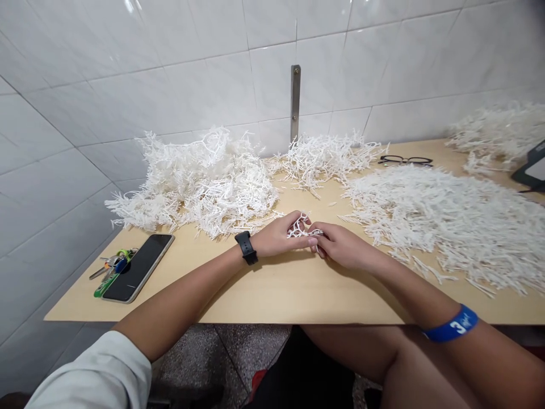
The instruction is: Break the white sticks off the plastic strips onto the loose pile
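Note:
Near the middle of the table, my left hand is closed around a small white branching piece. My right hand pinches the same piece from its right side, fingertips almost touching those of the left. Behind my left hand is a tall tangled heap of white branched pieces. To the right of my right hand, a wide flat spread of thin white pieces covers the table. A smaller white pile sits by the wall.
A phone lies at the left beside keys on a green strap. Black-framed glasses rest behind the flat spread. Another white heap and a dark object are at the far right. A metal strip stands against the tiled wall.

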Demonstrator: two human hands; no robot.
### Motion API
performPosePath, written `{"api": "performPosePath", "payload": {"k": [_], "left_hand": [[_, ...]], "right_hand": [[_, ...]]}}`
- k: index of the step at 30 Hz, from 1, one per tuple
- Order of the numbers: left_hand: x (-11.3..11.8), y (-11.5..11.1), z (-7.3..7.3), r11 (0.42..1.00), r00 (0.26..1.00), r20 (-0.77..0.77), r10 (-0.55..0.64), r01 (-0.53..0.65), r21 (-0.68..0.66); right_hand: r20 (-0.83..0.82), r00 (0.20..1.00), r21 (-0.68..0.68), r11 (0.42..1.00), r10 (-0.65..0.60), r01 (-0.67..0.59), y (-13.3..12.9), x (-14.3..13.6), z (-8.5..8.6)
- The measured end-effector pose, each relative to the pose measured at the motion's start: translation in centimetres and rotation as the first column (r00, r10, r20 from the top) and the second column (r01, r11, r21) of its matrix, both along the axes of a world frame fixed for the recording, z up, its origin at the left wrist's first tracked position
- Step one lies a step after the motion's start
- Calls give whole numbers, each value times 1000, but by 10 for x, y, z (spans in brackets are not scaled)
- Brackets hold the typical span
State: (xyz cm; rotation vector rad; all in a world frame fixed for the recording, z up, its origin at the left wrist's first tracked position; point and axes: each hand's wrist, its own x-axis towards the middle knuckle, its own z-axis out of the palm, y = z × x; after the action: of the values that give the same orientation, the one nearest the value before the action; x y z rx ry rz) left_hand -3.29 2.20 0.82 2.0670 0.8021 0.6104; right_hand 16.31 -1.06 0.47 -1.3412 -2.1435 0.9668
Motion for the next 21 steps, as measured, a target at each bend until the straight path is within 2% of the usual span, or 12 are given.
{"api": "performPosePath", "payload": {"k": [3, 6, 8, 11, 14, 21], "left_hand": [[3, -2, -7, 957, 976, -176, 132, -79, 281], [2, -2, -11, 920, 955, -253, 153, -44, 389], [1, -3, -11, 919, 956, -262, 131, -19, 393], [-1, -2, -10, 931, 963, -247, 106, -9, 365], [-2, 1, -8, 950, 974, -214, 78, -8, 313], [-5, 9, -10, 976, 991, -134, -25, 53, 213]], "right_hand": [[58, 998, 41, 999, 5, -7, -3, -4, -3], [220, 972, 124, 990, -87, 60, -6, -10, -7], [315, 940, 140, 986, -131, 91, -8, -12, -8], [334, 937, 77, 994, -99, 77, -10, -11, -6], [269, 962, -2, 999, -49, 51, -10, -7, -3], [78, 995, -92, 995, 56, -48, -8, -5, -4]]}}
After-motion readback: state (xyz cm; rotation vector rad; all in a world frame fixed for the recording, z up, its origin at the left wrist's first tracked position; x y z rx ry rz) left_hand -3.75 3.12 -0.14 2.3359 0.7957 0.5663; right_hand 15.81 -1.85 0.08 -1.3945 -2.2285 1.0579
